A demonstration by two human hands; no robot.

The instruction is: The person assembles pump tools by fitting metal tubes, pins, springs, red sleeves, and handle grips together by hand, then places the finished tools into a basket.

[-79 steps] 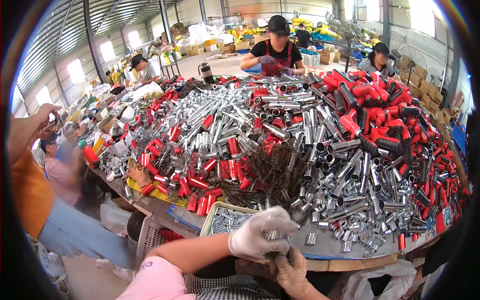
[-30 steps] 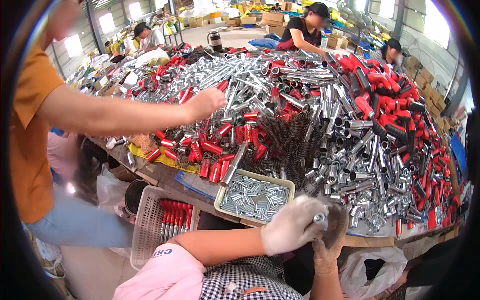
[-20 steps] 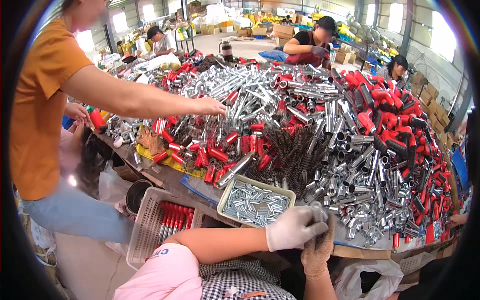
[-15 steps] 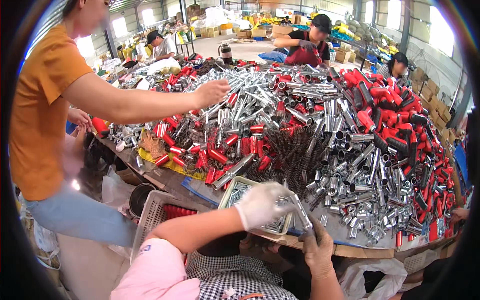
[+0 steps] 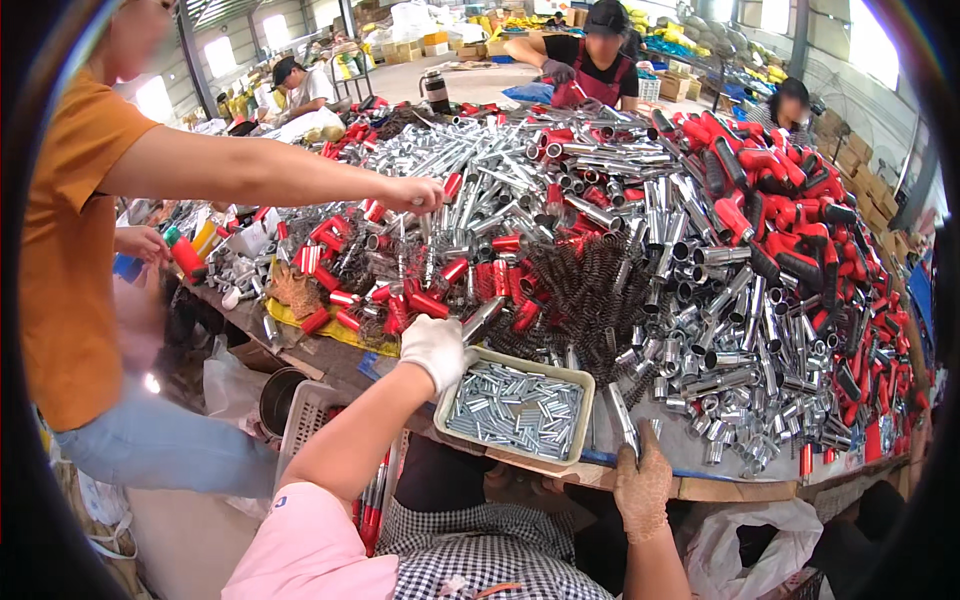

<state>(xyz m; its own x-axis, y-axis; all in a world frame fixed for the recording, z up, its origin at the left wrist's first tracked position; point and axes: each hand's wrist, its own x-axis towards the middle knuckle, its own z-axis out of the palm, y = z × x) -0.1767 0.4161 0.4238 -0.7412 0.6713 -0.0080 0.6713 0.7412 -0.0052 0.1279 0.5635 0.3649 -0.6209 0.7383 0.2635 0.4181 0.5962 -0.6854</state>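
My left hand point(image 5: 434, 350), in a white glove, is closed over the near end of a thick silver metal tube point(image 5: 484, 322) at the front edge of the heap. Its fingertips are partly hidden. In my right hand point(image 5: 642, 485), which wears a stained brownish glove, a slimmer silver tube point(image 5: 620, 415) points up and away from me. Between the two hands a cream tray point(image 5: 515, 457) full of short metal pins point(image 5: 505, 400) rests at the table edge.
A big heap of chrome tubes point(image 5: 725, 330), dark springs point(image 5: 580, 290) and red-and-black handles point(image 5: 770, 215) covers the table. A light plastic crate point(image 5: 305, 425) with red parts stands at my left. One person in orange point(image 5: 110, 200) reaches across; others sit around the heap.
My left hand has moved from the tube in my right hand, leftward over the tray, onto the thicker tube. My right hand has lowered slightly, still holding its tube.
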